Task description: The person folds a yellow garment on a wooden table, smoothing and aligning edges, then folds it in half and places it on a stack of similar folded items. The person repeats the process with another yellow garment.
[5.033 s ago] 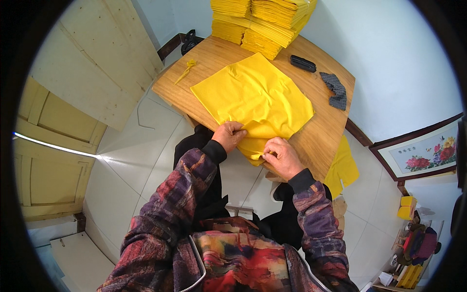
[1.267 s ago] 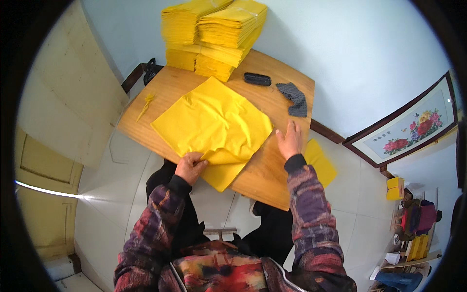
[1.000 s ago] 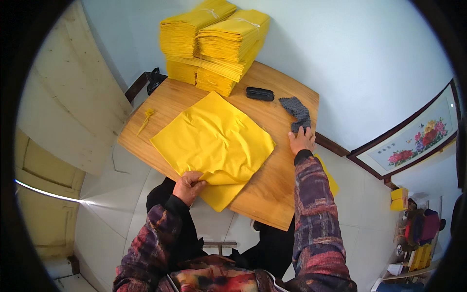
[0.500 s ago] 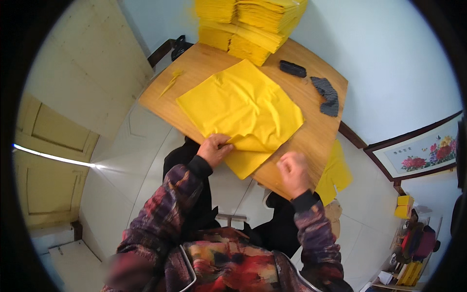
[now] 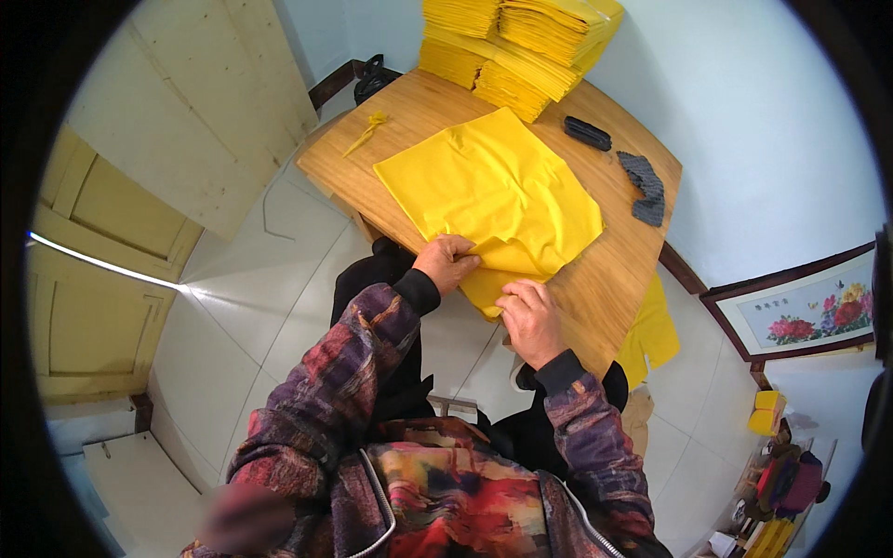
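A sheet of yellow fabric (image 5: 498,177), wrinkled on its right half, lies on the wooden table (image 5: 326,158) and hangs over the near edge. My left hand (image 5: 447,263) pinches its near border, thumb against curled fingers. At the overhanging near corner, my right hand (image 5: 529,321) has its fingers closed on the fabric's edge. What lies between those fingertips is too small to make out beyond the yellow cloth.
Tall stacks of folded yellow fabric (image 5: 549,33) stand at the table's far side. A dark case (image 5: 587,133) and a grey ribbed cloth (image 5: 644,189) lie at right, a yellow scrap (image 5: 366,133) at left. More yellow fabric (image 5: 653,325) hangs beyond the right edge.
My right hand has come left from over the table to the fabric's near corner and closed on it. My left hand keeps its pinch. The whole view has shifted a little.
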Available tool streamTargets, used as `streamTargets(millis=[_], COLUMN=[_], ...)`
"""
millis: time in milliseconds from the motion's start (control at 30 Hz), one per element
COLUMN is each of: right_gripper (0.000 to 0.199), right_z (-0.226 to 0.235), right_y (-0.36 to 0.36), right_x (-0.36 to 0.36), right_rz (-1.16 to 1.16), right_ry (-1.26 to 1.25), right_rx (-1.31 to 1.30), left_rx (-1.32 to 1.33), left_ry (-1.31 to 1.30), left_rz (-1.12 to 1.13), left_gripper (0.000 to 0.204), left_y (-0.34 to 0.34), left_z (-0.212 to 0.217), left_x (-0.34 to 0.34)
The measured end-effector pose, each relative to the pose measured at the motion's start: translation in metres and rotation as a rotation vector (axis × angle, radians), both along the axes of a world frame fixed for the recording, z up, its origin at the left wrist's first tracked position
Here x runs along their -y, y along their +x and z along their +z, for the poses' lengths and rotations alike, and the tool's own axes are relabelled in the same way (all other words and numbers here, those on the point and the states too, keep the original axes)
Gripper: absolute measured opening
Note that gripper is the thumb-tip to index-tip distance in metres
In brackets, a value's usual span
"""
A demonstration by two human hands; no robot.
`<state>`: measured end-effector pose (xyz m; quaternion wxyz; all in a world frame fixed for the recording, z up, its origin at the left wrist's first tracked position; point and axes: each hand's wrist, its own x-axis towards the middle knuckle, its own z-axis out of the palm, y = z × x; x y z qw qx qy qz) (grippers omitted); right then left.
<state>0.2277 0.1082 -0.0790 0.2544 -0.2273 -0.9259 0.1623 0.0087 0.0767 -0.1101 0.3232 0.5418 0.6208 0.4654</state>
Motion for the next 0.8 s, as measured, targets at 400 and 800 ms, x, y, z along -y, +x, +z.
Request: streamTargets(millis=[400, 800], right_gripper=[0.007, 0.007], right_z=[0.019, 0.033], right_y=[-0.002, -0.035], right_x=[-0.025, -0.037], right_rz=[0.022, -0.212], right_ry=[-0.431, -0.291], right_rx=[-0.018, -0.148], left_rx=[0.008, -0.044], left_ry=[-0.062, 0.115], left_rz=[-0.027, -0.065], left_gripper=[0.012, 0.015], left_y=[-0.001, -0.002], left_z=[0.002, 0.007], left_x=[0.002, 0.005])
